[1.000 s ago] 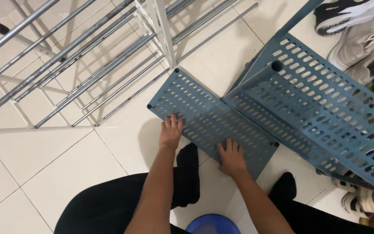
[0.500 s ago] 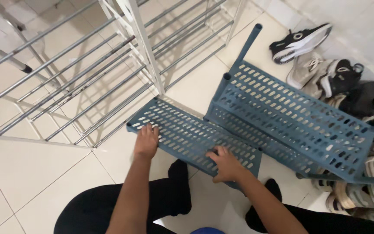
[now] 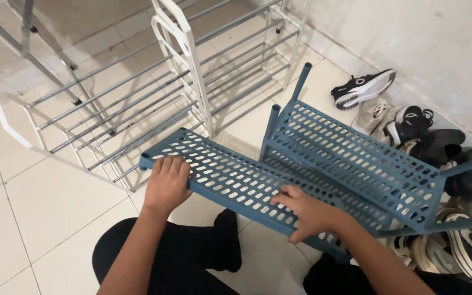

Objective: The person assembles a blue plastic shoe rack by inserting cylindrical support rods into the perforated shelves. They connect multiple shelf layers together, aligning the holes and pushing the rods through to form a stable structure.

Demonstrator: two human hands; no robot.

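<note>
Partly, shoes (image 3: 411,123) hide behind blue shelf (image 3: 236,175).

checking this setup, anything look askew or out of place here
Yes. The blue rack lies tipped on the floor, its poles pointing sideways. The white metal rack also lies on its side. Both hands, left hand and right hand, grip a loose blue shelf panel.

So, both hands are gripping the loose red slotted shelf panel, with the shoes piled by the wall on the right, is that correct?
Not quite: the head view shows the slotted shelf panel is blue, not red. The rest holds: the left hand and right hand both grip it, and the shoes lie by the wall on the right.
</note>
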